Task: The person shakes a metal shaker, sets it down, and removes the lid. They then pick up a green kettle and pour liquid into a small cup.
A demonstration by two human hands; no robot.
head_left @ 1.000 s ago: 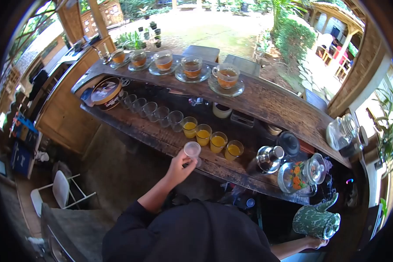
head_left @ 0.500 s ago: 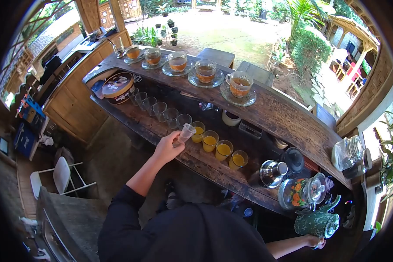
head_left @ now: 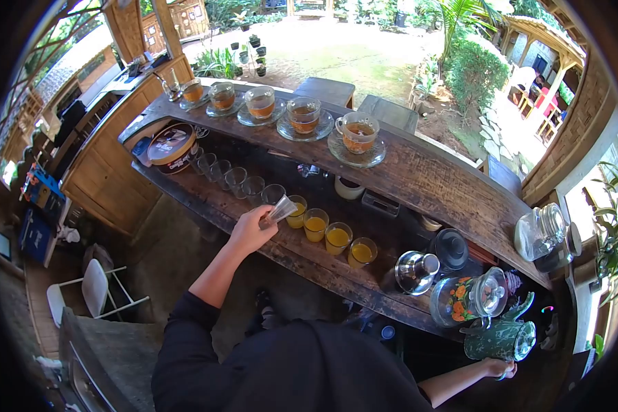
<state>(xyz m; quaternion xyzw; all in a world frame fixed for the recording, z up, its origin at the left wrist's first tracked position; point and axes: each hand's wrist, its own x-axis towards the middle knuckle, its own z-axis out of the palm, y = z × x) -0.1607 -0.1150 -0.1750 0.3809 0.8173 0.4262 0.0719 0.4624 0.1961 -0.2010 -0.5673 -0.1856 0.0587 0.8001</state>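
My left hand [head_left: 251, 232] grips a small clear measuring cup [head_left: 279, 209], tilted over the lower counter beside the glasses. Just right of it stands a row of glasses with yellow liquid [head_left: 315, 224]; to its left, several clear glasses without visible contents [head_left: 253, 188] continue the row. At the lower right my right hand [head_left: 500, 369] is closed at the handle of a green speckled teapot [head_left: 496, 341]. The teapot stands upright, its spout toward the upper right, beside a flowered glass jar [head_left: 453, 301].
Several cups of tea on saucers [head_left: 358, 134] line the raised counter [head_left: 426, 176]. A metal shaker [head_left: 415, 272] and a dark lid [head_left: 450, 248] are near the flowered jar. Glass jars [head_left: 539, 232] stand at the right end, a round tub [head_left: 172, 147] at the left.
The measuring cup has tilted further in my left hand, its rim turned to the upper right. The view has shifted slightly, and my right hand still holds the teapot.
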